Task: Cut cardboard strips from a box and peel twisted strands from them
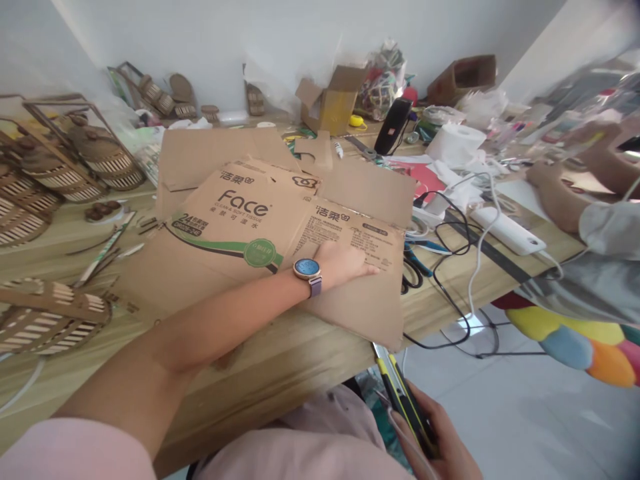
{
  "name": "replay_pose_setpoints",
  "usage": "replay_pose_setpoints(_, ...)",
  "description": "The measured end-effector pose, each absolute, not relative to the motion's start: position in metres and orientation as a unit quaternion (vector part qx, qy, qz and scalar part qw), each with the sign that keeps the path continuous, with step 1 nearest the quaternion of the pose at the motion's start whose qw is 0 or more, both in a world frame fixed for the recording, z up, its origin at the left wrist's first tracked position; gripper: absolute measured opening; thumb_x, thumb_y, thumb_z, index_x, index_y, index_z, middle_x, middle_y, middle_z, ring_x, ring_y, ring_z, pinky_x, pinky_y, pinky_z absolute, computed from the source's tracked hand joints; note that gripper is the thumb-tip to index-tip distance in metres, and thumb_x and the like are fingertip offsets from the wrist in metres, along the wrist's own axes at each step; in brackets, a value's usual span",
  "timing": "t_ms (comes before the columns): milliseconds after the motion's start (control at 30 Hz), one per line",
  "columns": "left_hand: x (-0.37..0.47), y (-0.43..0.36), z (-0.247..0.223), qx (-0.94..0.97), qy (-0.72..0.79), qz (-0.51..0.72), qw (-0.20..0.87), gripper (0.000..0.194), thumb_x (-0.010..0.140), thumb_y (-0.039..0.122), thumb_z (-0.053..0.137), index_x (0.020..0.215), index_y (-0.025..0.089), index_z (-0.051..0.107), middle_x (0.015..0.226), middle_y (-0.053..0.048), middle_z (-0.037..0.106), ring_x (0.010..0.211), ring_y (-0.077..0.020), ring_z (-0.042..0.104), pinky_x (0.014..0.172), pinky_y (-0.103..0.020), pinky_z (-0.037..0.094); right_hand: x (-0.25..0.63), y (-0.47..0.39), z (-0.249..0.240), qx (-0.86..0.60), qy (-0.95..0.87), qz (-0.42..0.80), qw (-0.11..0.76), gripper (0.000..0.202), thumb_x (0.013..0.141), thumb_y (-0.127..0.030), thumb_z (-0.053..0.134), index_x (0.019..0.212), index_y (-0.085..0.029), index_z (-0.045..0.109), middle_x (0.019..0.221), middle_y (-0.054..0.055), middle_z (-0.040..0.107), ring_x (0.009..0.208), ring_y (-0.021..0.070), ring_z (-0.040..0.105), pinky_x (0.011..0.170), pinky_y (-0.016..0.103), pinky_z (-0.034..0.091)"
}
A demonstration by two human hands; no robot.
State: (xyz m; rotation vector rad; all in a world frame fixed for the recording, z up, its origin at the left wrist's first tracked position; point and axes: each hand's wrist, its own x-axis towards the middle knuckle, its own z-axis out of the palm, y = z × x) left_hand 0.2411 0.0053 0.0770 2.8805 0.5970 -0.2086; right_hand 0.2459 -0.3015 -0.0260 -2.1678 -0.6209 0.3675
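Observation:
A flattened cardboard box [235,230] printed "Face" in dark letters, with a green band, lies across the table. My left hand [343,265] presses down on its right panel, fingers stretched out over the print, a watch [307,269] on the wrist. Below the table's front edge, my right hand [445,440] is wrapped round the handle of a yellow-and-black utility knife [405,397]. The knife's metal blade points up at the lower right corner of the cardboard; whether it touches cannot be told.
Woven baskets [100,147] stand at the left. Beyond the cardboard are an open carton [335,100] and a black speaker [394,125]. Scissors [413,275], cables and a white power strip [507,230] lie to the right, where another person's hand [555,190] rests near the table edge.

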Motion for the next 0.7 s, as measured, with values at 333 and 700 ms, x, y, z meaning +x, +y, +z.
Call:
replay_pose_setpoints(333, 0.243, 0.008, 0.075, 0.971, 0.208, -0.062, 0.1, 0.055, 0.1, 0.062, 0.038, 0.107, 0.019, 0.072, 0.105, -0.013, 0.076, 0.106, -0.0293, 0.069, 0.076, -0.032, 0.048, 0.245, -0.299, -0.025, -0.867, -0.279, 0.141, 0.389, 0.052, 0.082, -0.066, 0.059, 0.115, -0.027, 0.066, 0.106, 0.004, 0.077, 0.094, 0.0246, 0.072, 0.09, 0.032, 0.056)
replay_pose_setpoints(700, 0.25, 0.006, 0.075, 0.971, 0.207, -0.056, 0.106, 0.057, 0.101, 0.062, 0.036, 0.105, 0.018, 0.073, 0.103, -0.013, 0.077, 0.104, -0.0304, 0.071, 0.075, -0.034, 0.049, 0.242, -0.287, -0.023, -0.869, -0.287, 0.155, 0.372, 0.055, 0.085, -0.066, 0.055, 0.119, -0.024, 0.065, 0.109, 0.005, 0.076, 0.094, 0.0233, 0.072, 0.09, 0.03, 0.055)
